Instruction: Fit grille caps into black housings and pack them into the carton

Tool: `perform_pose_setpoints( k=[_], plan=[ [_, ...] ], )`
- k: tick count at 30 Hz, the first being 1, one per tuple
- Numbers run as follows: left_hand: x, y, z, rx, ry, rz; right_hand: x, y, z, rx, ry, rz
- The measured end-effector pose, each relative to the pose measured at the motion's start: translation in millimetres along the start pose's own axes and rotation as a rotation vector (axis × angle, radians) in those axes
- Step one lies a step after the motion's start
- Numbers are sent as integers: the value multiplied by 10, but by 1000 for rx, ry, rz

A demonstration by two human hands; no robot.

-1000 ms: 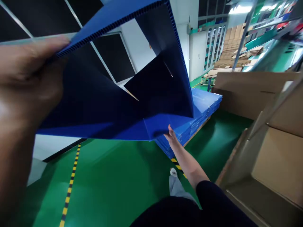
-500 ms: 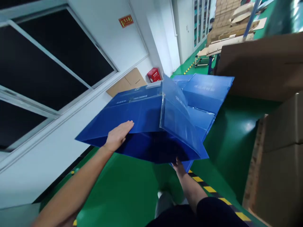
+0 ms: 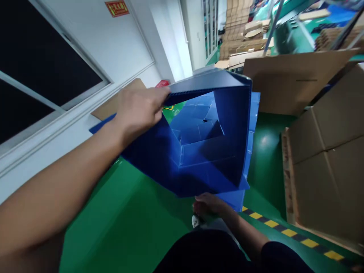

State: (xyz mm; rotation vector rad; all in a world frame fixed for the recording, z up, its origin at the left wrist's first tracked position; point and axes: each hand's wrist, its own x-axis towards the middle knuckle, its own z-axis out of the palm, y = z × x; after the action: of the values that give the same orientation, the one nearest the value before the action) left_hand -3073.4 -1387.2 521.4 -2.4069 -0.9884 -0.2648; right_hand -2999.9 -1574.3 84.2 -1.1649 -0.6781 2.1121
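Note:
A blue corrugated plastic box (image 3: pixel 239 151) is opened into a four-sided sleeve, and its open end faces me. My left hand (image 3: pixel 139 108) is closed around the box's upper edge, thumb on the inner side. At the lower edge, my right hand (image 3: pixel 209 203) has its fingers curled. It is close to or touching that edge, and whatever its fingers hold, if anything, is hidden. Through the sleeve I see blue panels (image 3: pixel 196 117) with creases and a small dark gap. More blue sheeting (image 3: pixel 254 117) shows behind the right side.
Large brown cartons (image 3: pixel 321 163) stand on a wooden pallet (image 3: pixel 288 178) to the right. A cardboard sheet (image 3: pixel 284 81) stands upright behind. Yellow-black floor tape (image 3: pixel 284 229) runs at lower right. Windows (image 3: pixel 42 57) and a white wall (image 3: pixel 65 142) line the left.
The box has tilted and widened, so its inside now faces me. My left hand has moved up with the upper edge. My right hand has come slightly lower and its fingers are curled.

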Motion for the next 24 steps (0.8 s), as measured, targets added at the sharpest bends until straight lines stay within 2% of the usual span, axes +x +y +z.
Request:
perform_pose_setpoints(
  k=[1,2,4,6,7,9,11,12,14,15,18,21,24],
  plan=[
    [-55,-56,44,13,-12,30,60,-149,88,6,59,-59],
    [-108,-123,93,2,-3,67,105,-312,168,-3,183,-161],
    [-205,-302,210,-32,36,106,103,-629,318,-108,551,-456],
    [-302,-558,368,-69,61,84,-65,-861,459,-338,900,-822],
    [-361,-714,464,-86,69,55,-206,-928,518,-474,989,-991],
    [-522,-1068,681,-117,74,-5,-531,-972,574,-699,1037,-1238],
    [-749,-1441,903,-129,68,-44,-781,-933,492,-795,1152,-1341],
    [-883,-1620,1007,-121,52,-54,-833,-900,390,-789,1246,-1318],
    [-1177,-1946,1190,-93,18,-50,-748,-819,95,-699,1385,-1137],
    [-1329,-2086,1267,-78,8,-43,-618,-768,-69,-638,1390,-996],
    [-1778,-2414,1460,-57,22,-15,-33,-529,-453,-440,1240,-488],
    [-2210,-2634,1624,-78,3,-8,538,-179,-540,-241,1124,-74],
    [-2640,-2823,1796,-136,-52,-11,949,166,-432,-80,1101,139]
  ],
)
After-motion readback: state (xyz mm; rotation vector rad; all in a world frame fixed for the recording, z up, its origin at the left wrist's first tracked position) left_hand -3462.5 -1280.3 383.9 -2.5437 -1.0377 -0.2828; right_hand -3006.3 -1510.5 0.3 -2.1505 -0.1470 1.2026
